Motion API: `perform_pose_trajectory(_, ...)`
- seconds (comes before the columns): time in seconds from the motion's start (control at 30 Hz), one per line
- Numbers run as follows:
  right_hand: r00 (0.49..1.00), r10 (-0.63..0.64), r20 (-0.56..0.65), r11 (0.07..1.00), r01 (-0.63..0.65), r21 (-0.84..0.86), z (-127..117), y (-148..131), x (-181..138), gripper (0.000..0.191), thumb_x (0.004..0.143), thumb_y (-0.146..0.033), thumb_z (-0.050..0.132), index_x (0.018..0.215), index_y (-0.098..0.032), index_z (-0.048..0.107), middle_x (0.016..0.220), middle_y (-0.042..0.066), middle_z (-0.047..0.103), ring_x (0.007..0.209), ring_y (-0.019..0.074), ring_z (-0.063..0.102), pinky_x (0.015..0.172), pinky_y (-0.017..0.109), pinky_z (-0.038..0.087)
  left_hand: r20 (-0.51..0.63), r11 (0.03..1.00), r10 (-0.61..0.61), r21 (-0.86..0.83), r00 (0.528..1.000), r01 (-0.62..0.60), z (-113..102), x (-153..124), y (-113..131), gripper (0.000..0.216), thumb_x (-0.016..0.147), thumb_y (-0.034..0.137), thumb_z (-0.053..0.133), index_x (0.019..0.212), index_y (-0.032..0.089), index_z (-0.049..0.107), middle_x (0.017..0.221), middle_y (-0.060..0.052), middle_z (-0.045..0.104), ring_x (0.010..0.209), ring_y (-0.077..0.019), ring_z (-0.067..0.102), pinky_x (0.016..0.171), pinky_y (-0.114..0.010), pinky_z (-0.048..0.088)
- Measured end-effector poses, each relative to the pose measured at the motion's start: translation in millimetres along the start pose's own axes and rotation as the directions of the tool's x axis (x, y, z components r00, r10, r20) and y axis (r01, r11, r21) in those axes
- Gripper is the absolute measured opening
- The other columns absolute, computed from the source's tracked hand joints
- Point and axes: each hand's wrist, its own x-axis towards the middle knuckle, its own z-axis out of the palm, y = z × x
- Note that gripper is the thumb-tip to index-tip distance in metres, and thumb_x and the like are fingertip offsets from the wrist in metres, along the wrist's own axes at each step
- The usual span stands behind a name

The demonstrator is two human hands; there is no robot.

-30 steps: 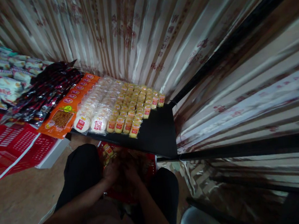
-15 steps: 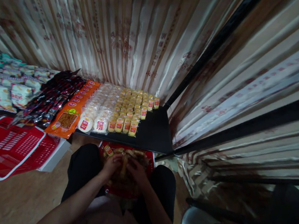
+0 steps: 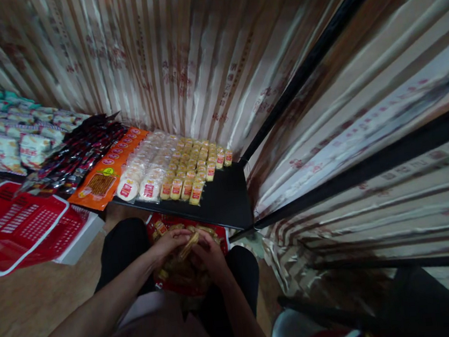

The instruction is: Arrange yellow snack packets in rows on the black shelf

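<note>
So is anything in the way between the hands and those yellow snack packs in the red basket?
Nothing visible: the left hand and right hand already meet on a yellow snack pack above the red basket.

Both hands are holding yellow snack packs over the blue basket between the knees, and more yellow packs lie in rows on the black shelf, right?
Nearly. The basket is red, not blue, as the head view shows. Left hand and right hand do hold yellow snack packs over it, with more yellow packs in rows on the black shelf.
</note>
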Motion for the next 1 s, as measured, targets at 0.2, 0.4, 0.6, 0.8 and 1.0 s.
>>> perform_pose_trajectory(0.2,0.97,-0.141,-0.197,0.987,0.154,0.053,-6.8,9.0,-2.4,0.046,0.07,-0.032,0.068,0.11,-0.024,0.049,0.103,0.003,0.065,0.093,0.0182,0.063,0.085,0.033,0.05,-0.063,0.998,-0.013,-0.054,0.998,0.01,4.8,-0.8,3.9,0.039,0.063,0.04,0.072,0.092,0.016,0.063,0.084,-0.004,0.068,0.063,-0.0132,0.061,0.052,-0.021,0.038)
perform_pose_trajectory(0.4,0.953,-0.213,-0.217,0.977,0.215,-0.014,-9.5,12.2,-8.0,0.038,0.069,-0.034,0.068,0.099,-0.024,0.047,0.108,0.004,0.062,0.1,0.0191,0.06,0.089,0.036,0.048,-0.083,0.981,0.175,-0.068,0.981,-0.18,12.0,-1.4,4.6,0.043,0.062,0.023,0.068,0.104,0.017,0.061,0.09,-0.003,0.064,0.068,-0.0088,0.056,0.053,-0.017,0.038)
perform_pose_trajectory(0.6,0.955,-0.216,-0.203,0.97,0.187,-0.155,-17.5,11.4,-3.9,0.026,0.072,-0.045,0.064,0.077,-0.021,0.054,0.098,0.006,0.066,0.094,0.0207,0.062,0.085,0.034,0.049,-0.053,0.924,0.326,0.23,0.944,-0.306,21.8,-2.5,19.7,0.048,0.064,0.018,0.06,0.112,0.017,0.059,0.101,-0.004,0.065,0.078,-0.0134,0.059,0.067,-0.022,0.045)
perform_pose_trajectory(0.8,0.964,-0.223,-0.143,0.962,0.194,-0.191,-22.3,7.4,4.7,0.045,0.068,-0.042,0.068,0.108,-0.023,0.06,0.099,0.006,0.069,0.093,0.0236,0.064,0.086,0.038,0.049,0.115,0.671,0.483,0.588,0.868,-0.451,34.6,6.6,32.7,0.044,0.065,0.009,0.05,0.105,0.018,0.065,0.108,-0.005,0.065,0.096,-0.019,0.059,0.084,-0.027,0.045)
perform_pose_trajectory(1.0,0.957,-0.202,-0.208,0.968,0.162,-0.193,-34.2,-20.8,17.7,0.047,0.071,-0.041,0.065,0.114,-0.022,0.06,0.106,0.005,0.067,0.091,0.0215,0.064,0.084,0.035,0.05,0.185,0.502,0.614,0.658,0.767,-0.561,60.7,17.5,46.9,0.045,0.072,0.012,0.047,0.115,0.019,0.059,0.121,-0.008,0.055,0.086,-0.0159,0.06,0.077,-0.028,0.05)
